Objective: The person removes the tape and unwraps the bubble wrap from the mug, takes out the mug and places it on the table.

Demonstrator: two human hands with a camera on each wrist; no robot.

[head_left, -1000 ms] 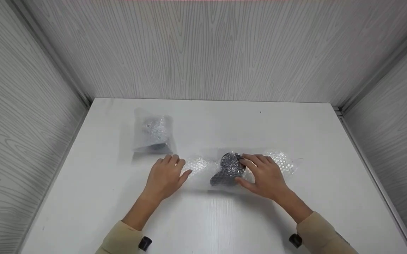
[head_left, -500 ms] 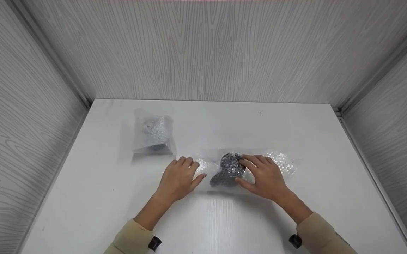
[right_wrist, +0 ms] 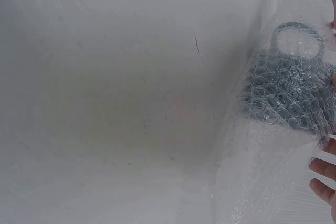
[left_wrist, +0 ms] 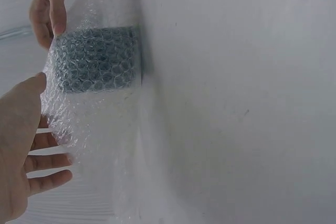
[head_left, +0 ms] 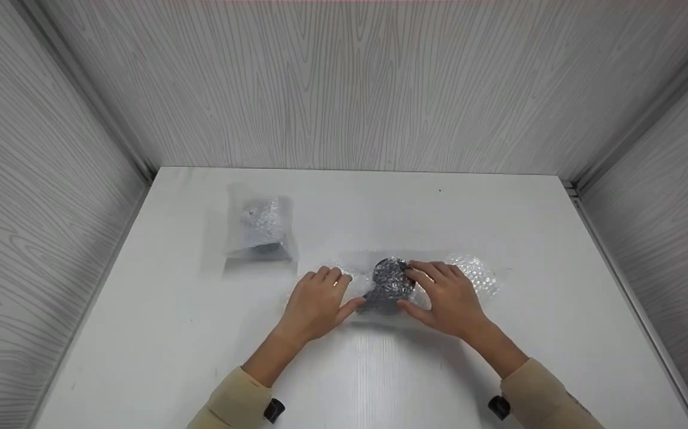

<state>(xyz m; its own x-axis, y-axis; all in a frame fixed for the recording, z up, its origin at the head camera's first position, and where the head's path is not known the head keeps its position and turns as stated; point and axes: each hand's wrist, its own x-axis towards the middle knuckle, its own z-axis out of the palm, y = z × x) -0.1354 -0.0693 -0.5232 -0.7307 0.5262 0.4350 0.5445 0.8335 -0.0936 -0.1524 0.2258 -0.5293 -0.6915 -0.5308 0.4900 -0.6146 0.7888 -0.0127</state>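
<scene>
On the white table, a dark mug-like object (head_left: 393, 280) lies under clear bubble wrap (head_left: 476, 275). A loop like a handle (right_wrist: 298, 26) shows through the wrap in the right wrist view. My right hand (head_left: 448, 298) holds the wrapped mug from its right side, thumb at the near side and fingers at the far side. My left hand (head_left: 315, 304) rests at the left part of the wrap, its thumb near the mug's left side. In the left wrist view its fingers (left_wrist: 50, 162) are spread and nearly straight against the film.
A second bubble-wrapped packet (head_left: 260, 226) with something dark inside lies at the back left of the table (head_left: 141, 333). Wood-grain panels (head_left: 344, 83) enclose the table at the back and both sides.
My left hand has slid to the right along the wrap, up beside the mug. Some wrap now shows to its left. The right hand and the mug have stayed in place.
</scene>
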